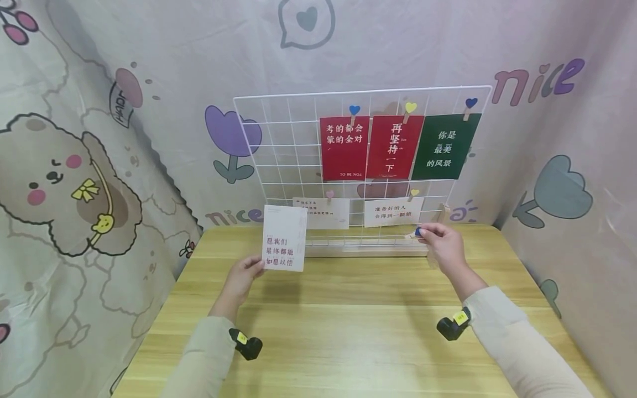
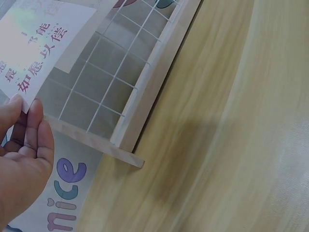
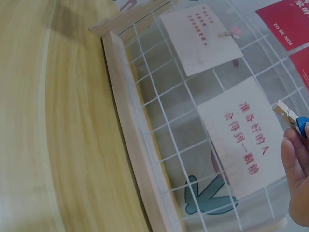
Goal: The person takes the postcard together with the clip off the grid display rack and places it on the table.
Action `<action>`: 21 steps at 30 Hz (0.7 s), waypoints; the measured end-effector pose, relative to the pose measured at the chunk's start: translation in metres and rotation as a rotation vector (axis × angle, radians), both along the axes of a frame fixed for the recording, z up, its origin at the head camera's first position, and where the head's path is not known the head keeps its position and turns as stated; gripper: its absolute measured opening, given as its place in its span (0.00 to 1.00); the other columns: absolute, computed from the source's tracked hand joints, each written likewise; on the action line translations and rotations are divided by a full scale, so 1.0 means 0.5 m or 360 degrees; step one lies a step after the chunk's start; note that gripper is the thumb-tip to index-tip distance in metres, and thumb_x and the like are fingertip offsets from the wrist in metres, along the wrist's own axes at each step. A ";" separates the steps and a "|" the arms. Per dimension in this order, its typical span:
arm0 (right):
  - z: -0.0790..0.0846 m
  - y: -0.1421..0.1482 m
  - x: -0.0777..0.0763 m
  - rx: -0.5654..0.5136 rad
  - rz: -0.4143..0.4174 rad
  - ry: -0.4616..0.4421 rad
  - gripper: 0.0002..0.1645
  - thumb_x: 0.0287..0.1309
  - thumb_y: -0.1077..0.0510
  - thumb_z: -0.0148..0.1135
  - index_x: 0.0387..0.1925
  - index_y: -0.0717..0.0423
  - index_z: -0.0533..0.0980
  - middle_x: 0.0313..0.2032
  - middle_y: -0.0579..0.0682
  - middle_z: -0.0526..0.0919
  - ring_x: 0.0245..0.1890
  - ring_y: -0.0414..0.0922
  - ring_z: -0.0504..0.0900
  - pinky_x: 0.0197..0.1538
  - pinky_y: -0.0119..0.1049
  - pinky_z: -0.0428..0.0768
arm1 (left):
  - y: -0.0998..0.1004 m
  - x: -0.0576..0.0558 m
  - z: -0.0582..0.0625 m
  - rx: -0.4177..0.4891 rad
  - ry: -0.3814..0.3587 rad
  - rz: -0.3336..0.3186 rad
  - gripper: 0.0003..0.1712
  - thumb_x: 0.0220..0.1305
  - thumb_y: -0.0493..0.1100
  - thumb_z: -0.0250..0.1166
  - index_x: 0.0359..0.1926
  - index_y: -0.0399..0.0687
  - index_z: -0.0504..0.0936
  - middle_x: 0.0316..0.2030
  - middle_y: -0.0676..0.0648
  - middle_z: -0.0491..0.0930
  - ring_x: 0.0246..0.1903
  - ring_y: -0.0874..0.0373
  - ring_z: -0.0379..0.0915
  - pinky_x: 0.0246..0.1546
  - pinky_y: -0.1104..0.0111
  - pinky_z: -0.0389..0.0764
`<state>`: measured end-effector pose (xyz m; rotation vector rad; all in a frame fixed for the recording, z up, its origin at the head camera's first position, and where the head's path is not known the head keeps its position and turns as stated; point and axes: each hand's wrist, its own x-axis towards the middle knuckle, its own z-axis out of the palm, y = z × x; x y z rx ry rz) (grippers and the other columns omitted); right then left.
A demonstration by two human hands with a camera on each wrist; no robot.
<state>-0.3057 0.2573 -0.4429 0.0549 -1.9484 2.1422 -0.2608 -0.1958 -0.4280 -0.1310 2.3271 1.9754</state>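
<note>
- Nearest me on the head feed, a black wrist camera (image 1: 249, 345) sits on the left sleeve (image 1: 201, 354), another on the right sleeve (image 1: 517, 342), both over the wooden table (image 1: 338, 320).
- I see the left hand (image 1: 243, 279) pinching a white card (image 1: 283, 224) by its lower left corner, holding it upright, raised over the table.
- I see the right hand (image 1: 448, 249) gripping a blue-topped clothespin (image 1: 418, 232) just below the right small white card (image 1: 393, 213).
- Beyond them, I have a white wire grid (image 1: 360, 93) on a wooden base (image 1: 365, 251); the held card partly covers the left small white card (image 1: 330, 215).
- Higher up, two red cards (image 1: 345, 152) and a green card (image 1: 445, 155) hang from heart-topped pins.
- Farthest, I make out a printed cloth (image 1: 164, 94).
</note>
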 end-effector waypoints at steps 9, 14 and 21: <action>0.064 -0.032 0.085 0.0138 -0.0090 -0.0030 0.13 0.47 0.66 0.60 0.36 0.71 0.73 0.31 0.54 0.77 0.29 0.39 0.78 0.35 0.28 0.77 | -0.007 0.011 -0.018 0.0003 -0.0011 0.0017 0.16 0.61 0.35 0.49 0.49 0.30 0.67 0.47 0.37 0.68 0.45 0.52 0.66 0.51 0.65 0.66; -0.032 0.019 0.044 0.0025 -0.0021 -0.0046 0.13 0.48 0.66 0.59 0.38 0.67 0.74 0.37 0.57 0.77 0.33 0.44 0.79 0.38 0.31 0.77 | -0.010 0.017 -0.022 0.0002 -0.0018 0.0046 0.16 0.61 0.34 0.49 0.49 0.28 0.66 0.46 0.37 0.68 0.41 0.58 0.68 0.48 0.69 0.69; -0.112 0.075 0.018 -0.0026 -0.0043 -0.0086 0.11 0.49 0.65 0.59 0.37 0.63 0.76 0.36 0.54 0.78 0.33 0.42 0.79 0.37 0.30 0.77 | -0.018 0.025 -0.031 -0.0004 -0.0038 0.0048 0.18 0.61 0.35 0.50 0.51 0.27 0.65 0.48 0.34 0.67 0.42 0.56 0.68 0.50 0.64 0.67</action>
